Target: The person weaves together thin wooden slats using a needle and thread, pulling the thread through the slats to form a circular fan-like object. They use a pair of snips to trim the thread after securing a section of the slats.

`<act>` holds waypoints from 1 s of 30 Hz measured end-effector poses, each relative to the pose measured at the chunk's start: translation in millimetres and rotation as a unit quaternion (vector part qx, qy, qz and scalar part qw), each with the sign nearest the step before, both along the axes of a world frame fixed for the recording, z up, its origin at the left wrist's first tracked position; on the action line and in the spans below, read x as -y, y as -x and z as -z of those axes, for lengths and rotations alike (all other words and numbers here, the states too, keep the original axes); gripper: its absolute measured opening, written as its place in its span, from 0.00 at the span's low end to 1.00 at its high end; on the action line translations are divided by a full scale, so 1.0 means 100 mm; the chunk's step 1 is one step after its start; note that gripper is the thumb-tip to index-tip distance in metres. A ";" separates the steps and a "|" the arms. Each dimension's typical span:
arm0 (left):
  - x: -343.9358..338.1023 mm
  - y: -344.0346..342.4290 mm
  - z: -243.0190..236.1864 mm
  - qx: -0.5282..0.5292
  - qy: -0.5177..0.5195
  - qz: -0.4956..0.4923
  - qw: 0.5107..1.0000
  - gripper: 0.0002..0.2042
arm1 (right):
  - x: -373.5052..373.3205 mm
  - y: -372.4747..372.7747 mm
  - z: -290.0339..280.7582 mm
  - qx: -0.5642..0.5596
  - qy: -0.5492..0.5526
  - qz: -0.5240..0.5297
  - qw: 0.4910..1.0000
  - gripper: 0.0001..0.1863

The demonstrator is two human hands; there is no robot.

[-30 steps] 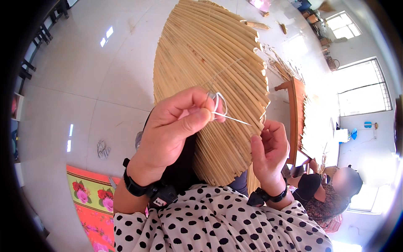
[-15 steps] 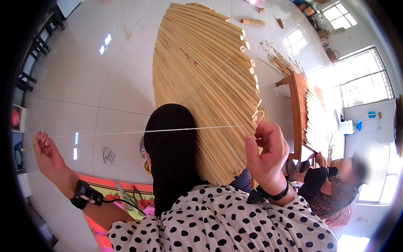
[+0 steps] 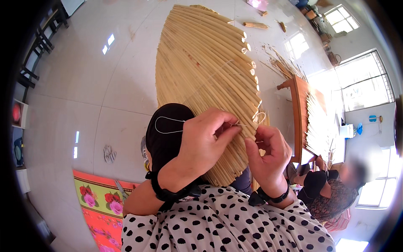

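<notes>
A fan-shaped mat of pale reed stalks (image 3: 201,63), with round cut ends along its right edge, lies over my lap. My left hand (image 3: 205,140) is pinching white thread (image 3: 156,126) beside that edge; a loose loop trails left over my black-clad knee (image 3: 161,138). Whether a needle is in the pinch, I cannot make out. My right hand (image 3: 266,155) grips the mat's right edge, thumb on top and curled fingers partly hidden.
A wooden table (image 3: 298,117) bearing reed stalks stands to the right, where a co-worker (image 3: 327,197) sits. Scissors (image 3: 121,189) lie on a floral mat (image 3: 94,218) at lower left. Reed bundles (image 3: 254,25) are on the floor; dark benches (image 3: 42,42) line the left.
My left hand swung far out left, drawing the thread taut, then came back to the mat's edge, leaving a slack loop. My right hand stays at the edge, slightly lower on screen.
</notes>
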State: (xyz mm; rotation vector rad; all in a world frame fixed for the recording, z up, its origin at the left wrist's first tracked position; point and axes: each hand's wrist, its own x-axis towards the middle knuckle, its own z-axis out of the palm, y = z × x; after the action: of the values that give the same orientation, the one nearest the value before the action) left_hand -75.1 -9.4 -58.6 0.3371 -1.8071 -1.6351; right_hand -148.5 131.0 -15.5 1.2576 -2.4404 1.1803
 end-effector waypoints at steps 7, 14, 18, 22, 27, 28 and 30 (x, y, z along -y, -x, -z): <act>0.32 -0.29 -0.10 0.021 0.091 -0.099 0.991 0.02 | 0.00 0.04 0.03 0.025 0.023 -0.013 0.999 0.14; 1.78 -2.23 0.28 0.177 0.126 -0.526 0.822 0.06 | -0.02 0.07 0.06 0.011 0.049 -0.029 0.998 0.15; 1.61 -2.55 0.18 0.236 0.100 -0.516 0.818 0.06 | 0.02 0.04 0.12 0.022 0.071 -0.038 0.997 0.16; 1.13 -1.80 0.09 0.127 0.081 -0.457 0.877 0.08 | -0.05 0.07 0.16 0.010 0.059 -0.032 0.998 0.17; 0.35 -0.78 -0.13 -0.027 -0.148 -0.138 0.979 0.26 | -0.02 0.08 0.15 0.017 0.047 -0.027 0.998 0.19; 0.24 -0.66 -0.18 -0.026 -0.171 -0.046 0.984 0.28 | -0.05 0.05 0.10 0.014 0.055 -0.030 0.998 0.19; 0.09 -0.40 -0.17 0.056 -0.216 0.024 0.975 0.33 | -0.01 0.02 0.09 0.022 0.051 -0.038 0.998 0.19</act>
State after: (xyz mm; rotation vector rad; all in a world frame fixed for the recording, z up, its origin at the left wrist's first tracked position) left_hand -35.6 -18.4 -41.2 0.5907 -1.5332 -2.0777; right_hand -150.7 131.6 -24.0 1.3193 -2.3473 1.3487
